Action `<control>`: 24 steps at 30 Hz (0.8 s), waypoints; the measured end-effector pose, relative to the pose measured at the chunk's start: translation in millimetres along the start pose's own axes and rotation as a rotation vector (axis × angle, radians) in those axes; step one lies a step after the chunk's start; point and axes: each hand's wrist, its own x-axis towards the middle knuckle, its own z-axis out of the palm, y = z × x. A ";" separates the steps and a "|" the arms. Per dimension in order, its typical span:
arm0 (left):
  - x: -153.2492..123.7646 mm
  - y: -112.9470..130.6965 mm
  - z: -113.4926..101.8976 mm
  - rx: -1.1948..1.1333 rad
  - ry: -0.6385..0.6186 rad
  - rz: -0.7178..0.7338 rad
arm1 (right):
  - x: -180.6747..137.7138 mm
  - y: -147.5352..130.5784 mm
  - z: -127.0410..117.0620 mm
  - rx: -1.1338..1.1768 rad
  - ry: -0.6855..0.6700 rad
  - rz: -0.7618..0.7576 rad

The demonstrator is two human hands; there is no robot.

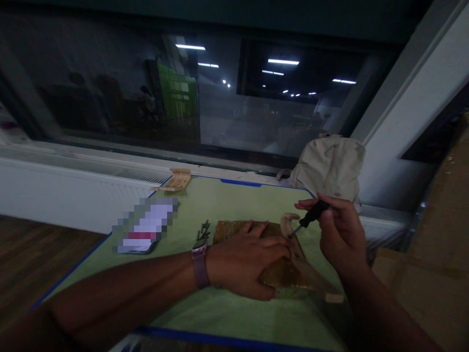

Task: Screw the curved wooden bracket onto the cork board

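Observation:
My right hand [342,234] grips a screwdriver [312,214] by its black handle, fingers wrapped round it. The tool slants down to the left, and its tip meets a pale wooden piece [318,279] with a curved far end. A dark hole shows in the wood close to the tip. My left hand [247,261], wearing a watch at the wrist, lies flat with fingers spread over a brown, shiny, taped-looking slab [229,229]. Its fingertips reach the wooden piece, which lies along the slab's right side. Several dark screws [203,230] lie left of the slab.
The green tabletop [205,203] has a blue edge. A phone-like object [148,227], partly pixelated, lies at the left. Another curved wooden piece [178,180] rests at the far left corner. Behind stand a beige backpack [330,166] and a window; cardboard boxes [414,288] are at the right.

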 end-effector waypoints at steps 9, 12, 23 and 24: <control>-0.4 -1.6 3.4 -0.009 0.019 0.007 | 4.9 5.8 -3.0 -0.117 0.214 0.044; -0.6 -1.6 3.8 -0.015 0.019 0.014 | 2.7 4.9 -2.7 -0.118 0.156 0.004; -0.9 -3.3 5.2 -0.031 0.007 0.004 | -2.1 -6.4 4.7 0.002 0.048 0.018; -1.1 -3.5 5.6 -0.031 0.009 0.004 | -2.6 -3.9 3.2 -0.049 0.098 0.014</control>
